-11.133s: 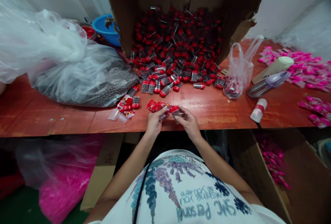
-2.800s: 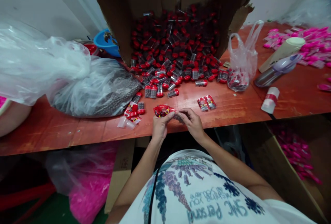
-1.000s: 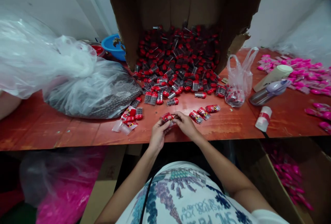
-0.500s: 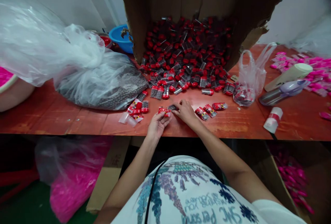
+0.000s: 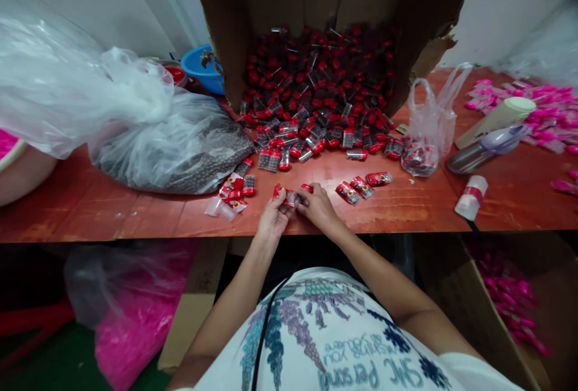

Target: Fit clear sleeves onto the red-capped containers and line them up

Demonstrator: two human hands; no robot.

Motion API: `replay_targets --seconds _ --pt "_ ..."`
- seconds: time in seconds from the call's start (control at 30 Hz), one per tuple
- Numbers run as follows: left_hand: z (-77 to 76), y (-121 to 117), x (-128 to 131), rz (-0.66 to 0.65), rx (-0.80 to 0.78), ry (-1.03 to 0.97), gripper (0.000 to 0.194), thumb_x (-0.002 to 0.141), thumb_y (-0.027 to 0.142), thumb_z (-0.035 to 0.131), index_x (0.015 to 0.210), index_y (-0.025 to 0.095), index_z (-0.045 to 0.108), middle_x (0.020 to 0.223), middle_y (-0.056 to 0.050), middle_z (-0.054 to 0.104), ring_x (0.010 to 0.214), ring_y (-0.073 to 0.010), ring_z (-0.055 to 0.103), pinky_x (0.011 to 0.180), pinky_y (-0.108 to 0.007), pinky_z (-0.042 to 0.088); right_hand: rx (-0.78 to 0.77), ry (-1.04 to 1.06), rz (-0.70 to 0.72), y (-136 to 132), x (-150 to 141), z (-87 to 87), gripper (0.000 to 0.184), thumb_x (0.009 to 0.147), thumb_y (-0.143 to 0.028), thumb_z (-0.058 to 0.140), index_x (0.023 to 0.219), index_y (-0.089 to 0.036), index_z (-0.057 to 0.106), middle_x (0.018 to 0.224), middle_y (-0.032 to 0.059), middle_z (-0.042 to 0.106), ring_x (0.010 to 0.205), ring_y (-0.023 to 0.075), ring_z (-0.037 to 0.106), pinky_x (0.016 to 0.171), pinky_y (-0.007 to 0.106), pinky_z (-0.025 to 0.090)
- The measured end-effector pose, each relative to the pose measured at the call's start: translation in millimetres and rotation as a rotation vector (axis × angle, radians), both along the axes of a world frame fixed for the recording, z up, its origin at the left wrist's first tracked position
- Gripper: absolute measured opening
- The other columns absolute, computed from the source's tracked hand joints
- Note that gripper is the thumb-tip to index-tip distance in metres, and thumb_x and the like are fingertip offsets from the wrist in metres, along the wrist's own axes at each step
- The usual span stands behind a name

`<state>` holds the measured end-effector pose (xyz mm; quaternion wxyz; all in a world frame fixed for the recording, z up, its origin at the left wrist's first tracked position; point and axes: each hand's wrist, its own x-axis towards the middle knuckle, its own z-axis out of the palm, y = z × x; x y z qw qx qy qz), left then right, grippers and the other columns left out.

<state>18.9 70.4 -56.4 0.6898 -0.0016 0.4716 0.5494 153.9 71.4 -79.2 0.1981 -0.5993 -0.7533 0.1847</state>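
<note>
At frame centre, the left hand (image 5: 274,217) pinches a red printed packet (image 5: 278,191) between thumb and fingers. Just right, the right hand (image 5: 318,209) closes its fingers on a red-capped bead tube (image 5: 307,188), its long axis, partly hidden, seeming to slant down-left toward the packet.

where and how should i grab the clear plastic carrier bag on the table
Probably by both handles, coming from above: the loops of the bag stand up, and its red contents sit low in the bottom.
</note>
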Motion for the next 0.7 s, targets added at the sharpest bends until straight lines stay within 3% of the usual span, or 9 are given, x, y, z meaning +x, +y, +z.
replay_targets --seconds 0.1,0.23,0.33,0.43,0.5,0.7 --pt "5.6 -1 -1 0.015 -0.003 0.002 0.008 0.077 0.014 0.068 0.072 0.015 0.062 0.069 -0.003 0.069 0.065 -0.0140 0.067 0.068 -0.026 0.055 -0.007 0.086 0.046 -7 4 -5.6 0.041 0.078 -0.020 0.064 0.118 -0.023 0.062 0.128 0.0132 0.044 0.111 0.0267 0.047 0.096 0.041 0.040" --pt "9.8 0 -2 0.048 -0.042 -0.013 0.006 0.078 0.014 0.068 0.074 0.015 0.063 0.072 -0.003 0.070 0.065 -0.0135 0.067 0.069 -0.026 0.054 0.033 0.197 0.070 -17 12 -18.0 0.024 0.081 -0.018 0.060 0.103 -0.019 0.067 0.138 0.0137 0.039 0.119 0.0276 0.044 0.100 0.045 0.038" --pt "7.8 0 -1 0.054 -0.050 -0.031 0.005 0.080 0.013 0.065 0.076 0.014 0.064 0.072 -0.004 0.070 0.065 -0.0139 0.068 0.068 -0.026 0.054 0.070 0.447 -0.035 -22 16 -21.2 0.033 0.082 -0.015 0.055 0.114 -0.022 0.061 0.135 0.0112 0.042 0.118 0.0229 0.048 0.100 0.042 0.040" --pt "3.5 0 1 0.057 -0.038 -0.026 0.005 0.078 0.013 0.068 0.077 0.015 0.063 0.072 -0.004 0.070 0.066 -0.0144 0.068 0.067 -0.026 0.055 0.042 0.769 -0.164 -27 17 -10.5 0.049 0.078 -0.022 0.061 0.125 -0.023 0.049 0.119 0.0087 0.055 0.103 0.0199 0.057 0.090 0.037 0.048" --pt "1.1 -1 3 0.067 -0.018 -0.022 0.007 0.076 0.012 0.069 0.077 0.015 0.063 0.071 -0.003 0.070 0.066 -0.0142 0.068 0.067 -0.026 0.055 0.005 0.902 -0.161 -32 16 1.8 0.049 0.078 -0.026 0.063 0.125 -0.023 0.048 0.111 0.0065 0.060 0.093 0.0184 0.060 0.085 0.035 0.050" --pt "-1.4 -3 12 0.057 0.046 -0.030 0.009 0.075 0.011 0.069 0.072 0.016 0.062 0.068 -0.001 0.069 0.062 -0.0123 0.066 0.067 -0.025 0.054 0.068 0.870 -0.111 -40 9 23.9 0.039 0.080 -0.022 0.059 0.119 -0.025 0.055 0.114 0.0048 0.058 0.103 0.0188 0.057 0.091 0.033 0.046"
